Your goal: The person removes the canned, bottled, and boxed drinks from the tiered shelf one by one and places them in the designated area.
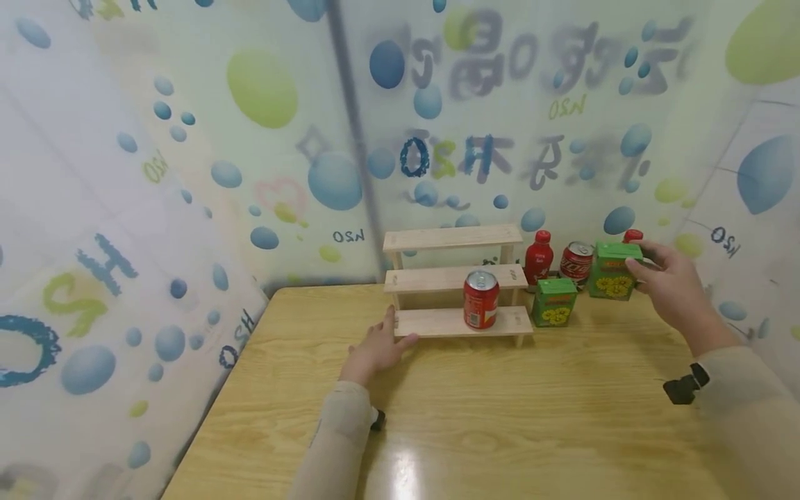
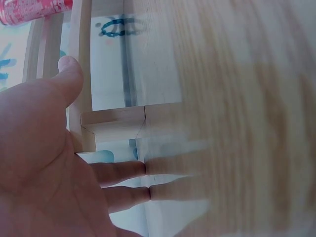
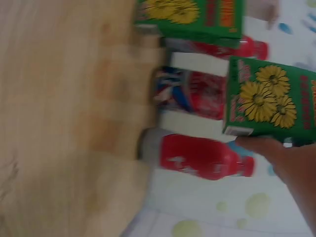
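Note:
My right hand (image 1: 675, 288) grips a green drink carton (image 1: 612, 281) with yellow flowers, held up off the table in the right wrist view. A second green carton (image 1: 554, 305) stands at the right end of a three-step wooden rack (image 1: 431, 323). On the rack's lowest step, a red can (image 1: 480, 302) is upright. My left hand (image 1: 377, 351) lies at the left end of that step, its thumb against the wood and its fingers stretched out. In the left wrist view, two fingertips (image 2: 140, 193) meet the tabletop.
Behind the cartons stand a red bottle (image 1: 539, 258), a darker red can (image 1: 576, 262) and another red bottle (image 3: 197, 157), mostly covered by the held carton in the head view. A patterned curtain (image 1: 300, 173) rises behind the wooden table (image 1: 475, 410).

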Demonstrator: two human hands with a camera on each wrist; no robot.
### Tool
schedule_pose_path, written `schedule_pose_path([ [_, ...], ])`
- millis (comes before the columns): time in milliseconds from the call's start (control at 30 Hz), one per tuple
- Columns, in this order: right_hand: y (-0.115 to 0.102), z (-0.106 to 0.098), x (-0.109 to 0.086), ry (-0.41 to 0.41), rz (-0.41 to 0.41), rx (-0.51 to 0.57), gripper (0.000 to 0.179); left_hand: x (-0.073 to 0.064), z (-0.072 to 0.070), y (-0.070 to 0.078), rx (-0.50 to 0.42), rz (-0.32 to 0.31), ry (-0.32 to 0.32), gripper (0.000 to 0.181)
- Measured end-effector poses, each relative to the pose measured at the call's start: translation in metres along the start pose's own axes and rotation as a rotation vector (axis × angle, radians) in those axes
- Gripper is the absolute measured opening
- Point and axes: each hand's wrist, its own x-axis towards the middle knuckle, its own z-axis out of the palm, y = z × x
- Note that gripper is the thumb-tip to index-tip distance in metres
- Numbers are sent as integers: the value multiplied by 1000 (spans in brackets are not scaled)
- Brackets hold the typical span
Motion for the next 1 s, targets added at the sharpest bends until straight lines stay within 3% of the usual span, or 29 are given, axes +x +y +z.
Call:
schedule_pose_path([
  [233,41,1,8,-106,-1,41,77,1,5,0,-17,5,-11,101],
  [433,62,6,5,-168,20,50,79,1,7,0,-25,3,-12,101],
  [500,66,8,5,-187,-4,42,75,1,6,0,-24,1,-9,101],
  [733,79,17,6,-219,-80,230,36,0,1,2,-16,4,-14,101],
  [1000,81,23,10,-285,-62,258,35,0,-1,2,-13,-7,-28,102],
])
